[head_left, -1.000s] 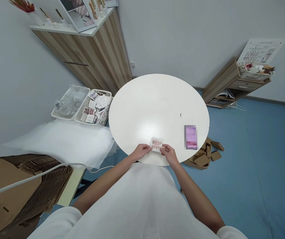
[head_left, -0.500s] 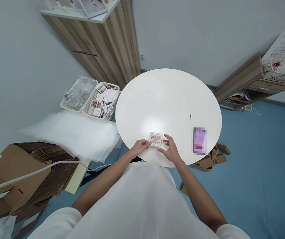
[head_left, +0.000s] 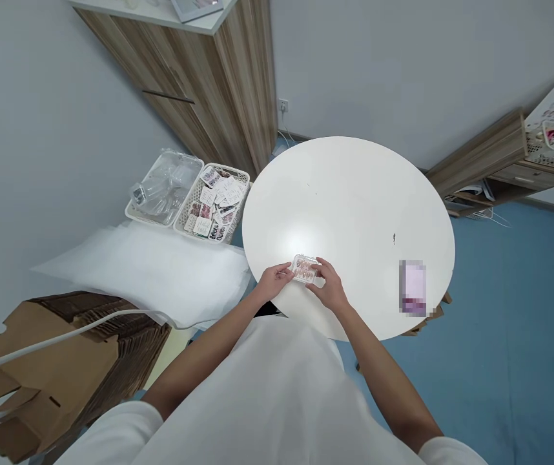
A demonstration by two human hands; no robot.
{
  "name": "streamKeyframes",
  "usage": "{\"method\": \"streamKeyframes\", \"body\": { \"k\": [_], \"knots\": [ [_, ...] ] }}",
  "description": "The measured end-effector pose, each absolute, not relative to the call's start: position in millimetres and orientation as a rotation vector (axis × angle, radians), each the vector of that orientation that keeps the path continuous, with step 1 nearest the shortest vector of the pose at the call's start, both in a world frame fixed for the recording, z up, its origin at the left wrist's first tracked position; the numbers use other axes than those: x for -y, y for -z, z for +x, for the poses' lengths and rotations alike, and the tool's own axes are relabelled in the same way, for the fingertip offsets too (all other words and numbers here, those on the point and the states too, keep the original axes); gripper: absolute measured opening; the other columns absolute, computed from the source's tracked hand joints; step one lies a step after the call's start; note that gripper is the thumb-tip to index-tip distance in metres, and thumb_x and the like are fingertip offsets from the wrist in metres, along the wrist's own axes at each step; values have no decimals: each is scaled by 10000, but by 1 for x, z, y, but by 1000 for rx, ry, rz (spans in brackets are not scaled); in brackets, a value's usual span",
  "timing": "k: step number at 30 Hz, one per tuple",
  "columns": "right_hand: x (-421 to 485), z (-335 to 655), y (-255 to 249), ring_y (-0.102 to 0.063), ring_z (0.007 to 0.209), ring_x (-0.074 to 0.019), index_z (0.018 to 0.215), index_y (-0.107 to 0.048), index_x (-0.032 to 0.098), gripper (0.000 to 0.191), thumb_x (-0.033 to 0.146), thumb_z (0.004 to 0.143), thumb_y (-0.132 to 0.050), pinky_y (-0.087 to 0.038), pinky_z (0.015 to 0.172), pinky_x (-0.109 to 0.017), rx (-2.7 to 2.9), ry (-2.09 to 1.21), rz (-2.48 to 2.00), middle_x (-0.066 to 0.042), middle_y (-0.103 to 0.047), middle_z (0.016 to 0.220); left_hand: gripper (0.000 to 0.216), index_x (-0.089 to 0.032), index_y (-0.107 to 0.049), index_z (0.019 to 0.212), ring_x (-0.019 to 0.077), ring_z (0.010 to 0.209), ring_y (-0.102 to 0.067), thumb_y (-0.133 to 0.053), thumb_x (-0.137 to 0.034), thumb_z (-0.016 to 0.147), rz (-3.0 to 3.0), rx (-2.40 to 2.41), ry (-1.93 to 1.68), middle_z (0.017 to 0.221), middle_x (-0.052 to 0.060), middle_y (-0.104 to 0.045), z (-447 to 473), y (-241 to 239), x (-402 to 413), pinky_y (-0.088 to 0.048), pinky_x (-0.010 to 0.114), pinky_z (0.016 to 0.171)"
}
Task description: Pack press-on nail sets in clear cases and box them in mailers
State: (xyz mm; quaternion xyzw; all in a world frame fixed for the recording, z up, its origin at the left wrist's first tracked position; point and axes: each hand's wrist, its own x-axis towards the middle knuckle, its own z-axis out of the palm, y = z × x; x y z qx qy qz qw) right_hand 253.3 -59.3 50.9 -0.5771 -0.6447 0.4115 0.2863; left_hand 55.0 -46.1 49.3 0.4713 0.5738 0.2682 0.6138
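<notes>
A small clear plastic case of pink press-on nails (head_left: pixel 304 267) lies on the round white table (head_left: pixel 349 194) near its front edge. My left hand (head_left: pixel 274 283) pinches the case's left end. My right hand (head_left: pixel 328 288) curls over its right side, fingers resting on top of it. Both hands hold the case between them.
A pixelated pink rectangle (head_left: pixel 412 287) lies on the table's right. To the left stand two white baskets, one with clear packaging (head_left: pixel 164 189), one with nail cards (head_left: pixel 214 203), beside white sheets (head_left: pixel 151 271) and flattened cardboard boxes (head_left: pixel 64 361). Wooden cabinets (head_left: pixel 209 77) line the wall.
The view has swung left. My right hand moved from the case's right end to lie over its top; the left hand kept its grip.
</notes>
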Motion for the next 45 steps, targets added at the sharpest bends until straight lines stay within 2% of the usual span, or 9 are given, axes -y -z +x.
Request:
{"method": "streamKeyframes", "body": {
  "k": [3,8,15,18,23,30,37,45],
  "knots": [
    [43,228,-52,-524,985,-209,1125,-485,260,470,317,682,-630,-463,855,-407,1706,-1124,-1552,-82,-367,1328,508,-177,-525,1166,137,785,-567,-586,-393,710,1104,-1344,-665,937,51,-599,34,-43,32,-443,293,776],
    [16,184,-42,-493,1031,-223,1157,-469,260,505,340,685,-631,-432,888,-425,1670,-1138,-1561,-91,-293,1349,454,-182,-553,1132,130,753,-554,-599,-331,706,1110,-1444,-726,881,46,-590,1,-30,7,-458,296,772],
    [-27,134,-17,-465,1004,-203,1202,-455,255,472,314,743,-551,-405,911,-402,1542,-1145,-1624,-76,-398,1076,426,-166,-541,1139,123,765,-544,-573,-288,732,1132,-1526,-803,897,52,-560,-29,-19,-34,-468,287,757],
    [-44,119,-10,-446,1016,-201,1215,-441,251,480,273,744,-529,-393,918,-398,1512,-1155,-1669,-73,-387,1079,384,-166,-555,1119,123,743,-548,-558,-247,744,1214,-1631,-773,962,71,-538,-35,-13,-53,-469,297,749],
    [-60,104,-2,-425,1043,-208,1224,-425,247,510,243,725,-527,-381,925,-402,1470,-1186,-1736,-73,-383,1086,350,-160,-568,1091,141,739,-535,-548,-205,745,1366,-1732,-685,873,51,-546,-42,-2,-72,-449,313,769],
    [-59,101,4,-420,1049,-221,1226,-411,248,526,237,712,-521,-399,891,-413,1445,-1250,-1768,-78,-389,1117,358,-151,-549,1117,123,684,-517,-518,-216,766,1356,-1740,-586,892,56,-520,-46,4,-73,-444,302,734],
    [-52,94,1,-478,927,-193,1243,-352,233,582,251,690,-534,-456,802,-378,1297,-1252,-1788,-90,-386,1193,396,-148,-515,1152,141,752,-551,-514,-222,763,1288,-1728,-665,968,83,-509,-44,2,-70,-458,307,756],
    [-54,91,2,-466,1012,-215,1244,-349,234,594,275,686,-549,-435,843,-390,1284,-1274,-1769,-87,-400,1236,387,-154,-517,1149,146,783,-565,-499,-202,765,1273,-1706,-677,1019,96,-505,-45,-1,-70,-457,310,776]
  ]
}}
